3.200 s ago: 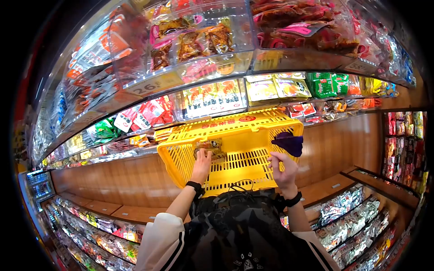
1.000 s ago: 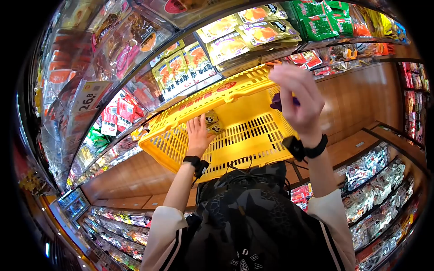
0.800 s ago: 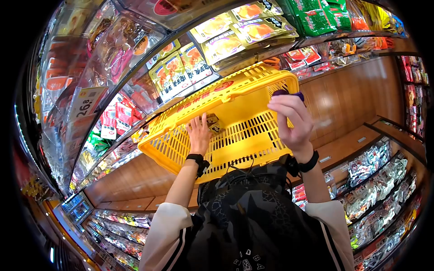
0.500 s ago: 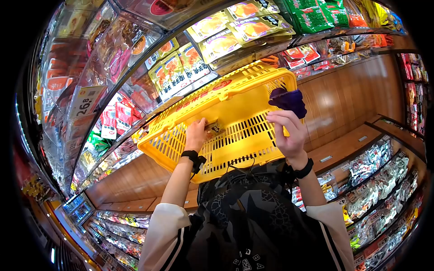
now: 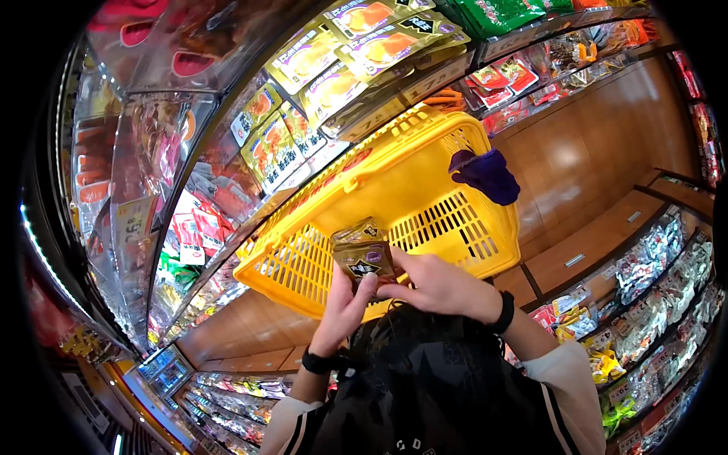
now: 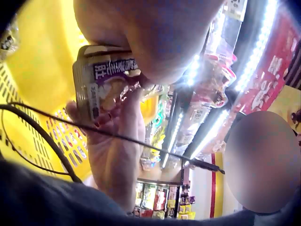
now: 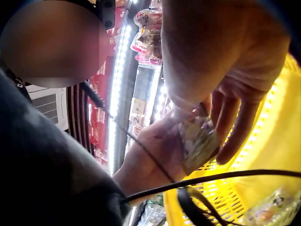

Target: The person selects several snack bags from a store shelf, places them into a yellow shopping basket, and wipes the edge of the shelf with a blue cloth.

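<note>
Both hands meet over the near side of a yellow shopping basket (image 5: 425, 163), holding one gold-brown snack packet (image 5: 368, 262) between them. My left hand (image 5: 343, 309) grips its left edge, thumb across the front. From the other side my right hand (image 5: 447, 287) holds the packet's right edge. The left wrist view shows the packet's printed face (image 6: 110, 87) with purple lettering and a food picture. In the right wrist view its shiny clear-looking side (image 7: 200, 139) lies between the hands. Another gold packet (image 5: 358, 230) lies in the basket just behind it.
A dark purple cloth (image 5: 487, 176) hangs over the basket's right end. Shelves of gold packets (image 5: 371, 45), green packets (image 5: 500, 15) and red packets (image 5: 201, 227) rise beyond the basket. A wooden cabinet front (image 5: 591, 144) stands at right. A thin cable (image 6: 94, 127) crosses the wrist views.
The left hand has lifted a packet from inside the basket towards the body. The right hand has left the purple cloth's side and joined it on the packet. The head view has turned.
</note>
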Available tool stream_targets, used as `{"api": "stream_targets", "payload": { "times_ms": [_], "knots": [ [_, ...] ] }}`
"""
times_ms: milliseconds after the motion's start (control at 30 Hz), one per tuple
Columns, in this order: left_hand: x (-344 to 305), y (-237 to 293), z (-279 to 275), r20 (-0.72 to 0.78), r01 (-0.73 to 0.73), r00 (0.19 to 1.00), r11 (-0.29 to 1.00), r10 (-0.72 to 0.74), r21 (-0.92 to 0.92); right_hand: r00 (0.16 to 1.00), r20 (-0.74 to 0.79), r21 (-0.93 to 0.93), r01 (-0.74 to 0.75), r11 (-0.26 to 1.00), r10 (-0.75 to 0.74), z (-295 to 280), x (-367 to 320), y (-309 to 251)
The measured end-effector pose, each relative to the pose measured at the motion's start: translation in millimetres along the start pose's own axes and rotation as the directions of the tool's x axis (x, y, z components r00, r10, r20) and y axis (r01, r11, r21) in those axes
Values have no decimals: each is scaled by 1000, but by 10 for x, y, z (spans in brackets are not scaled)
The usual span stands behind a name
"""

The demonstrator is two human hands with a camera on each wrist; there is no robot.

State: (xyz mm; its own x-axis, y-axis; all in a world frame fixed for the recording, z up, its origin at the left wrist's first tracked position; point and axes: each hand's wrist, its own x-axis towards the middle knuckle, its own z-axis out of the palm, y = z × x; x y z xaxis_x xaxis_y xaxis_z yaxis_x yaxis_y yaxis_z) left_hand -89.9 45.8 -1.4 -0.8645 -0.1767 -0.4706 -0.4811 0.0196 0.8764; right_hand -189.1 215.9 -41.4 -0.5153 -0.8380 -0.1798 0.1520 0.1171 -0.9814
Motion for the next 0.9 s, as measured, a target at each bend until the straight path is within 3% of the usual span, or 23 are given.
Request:
{"api": "stream_targets", "payload": {
  "times_ms": [67,133,167,200,267,333,400,500,567,600,633,667,700,733,800,833,867,900],
  "knots": [
    [55,240,116,5,-2,1000,1000,2,5,994,-94,-42,44,998,-48,-55,7,-59],
    [102,414,184,-12,-27,1000,997,28,67,979,-153,120,154,981,-135,-163,0,-137],
    [162,545,213,0,-49,999,987,49,156,981,-148,80,138,987,-125,-315,10,-301],
    [237,669,316,-70,-73,995,997,75,27,980,-151,76,140,987,-127,-430,25,-392],
    [430,743,264,34,-314,948,909,317,273,976,-216,133,50,990,-20,-636,78,-517],
    [632,846,239,90,-381,924,878,371,290,928,-335,-3,170,985,-161,-942,237,-575],
    [790,933,232,85,-491,861,775,502,399,939,-343,152,87,985,-30,-1288,402,-872],
    [850,989,204,89,-498,854,755,513,426,924,-363,29,136,990,-117,-1734,802,-984],
    [838,935,185,77,-492,860,781,504,384,894,-395,-228,130,965,-214,-1948,1125,-1026],
    [835,926,182,73,-496,857,780,509,382,894,-392,-234,132,963,-217,-1983,1256,-1033],
    [822,919,176,107,-505,856,775,505,380,797,-460,-544,95,834,-391,-1983,1386,-1005],
    [791,906,160,138,-510,856,772,498,380,688,-451,-784,-1,621,-569,-1966,1478,-957],
    [764,884,133,150,-520,850,755,506,401,606,-389,-882,-29,470,-694,-1942,1519,-935],
    [738,856,93,146,-520,849,754,508,401,607,-385,-884,-25,467,-695,-1949,1500,-926],
    [654,789,1,144,-548,828,730,542,408,583,-263,-964,-180,194,-769,-1875,1369,-973],
    [603,752,-32,112,-536,832,734,544,417,715,-442,-884,-243,400,-541,-1788,1334,-1219],
    [544,702,-70,107,-534,833,736,543,416,718,-438,-885,-240,399,-541,-1793,1348,-1171],
    [490,646,-105,86,-529,831,734,549,426,600,-324,-940,-115,322,-731,-1826,1359,-1088]
  ]
}}
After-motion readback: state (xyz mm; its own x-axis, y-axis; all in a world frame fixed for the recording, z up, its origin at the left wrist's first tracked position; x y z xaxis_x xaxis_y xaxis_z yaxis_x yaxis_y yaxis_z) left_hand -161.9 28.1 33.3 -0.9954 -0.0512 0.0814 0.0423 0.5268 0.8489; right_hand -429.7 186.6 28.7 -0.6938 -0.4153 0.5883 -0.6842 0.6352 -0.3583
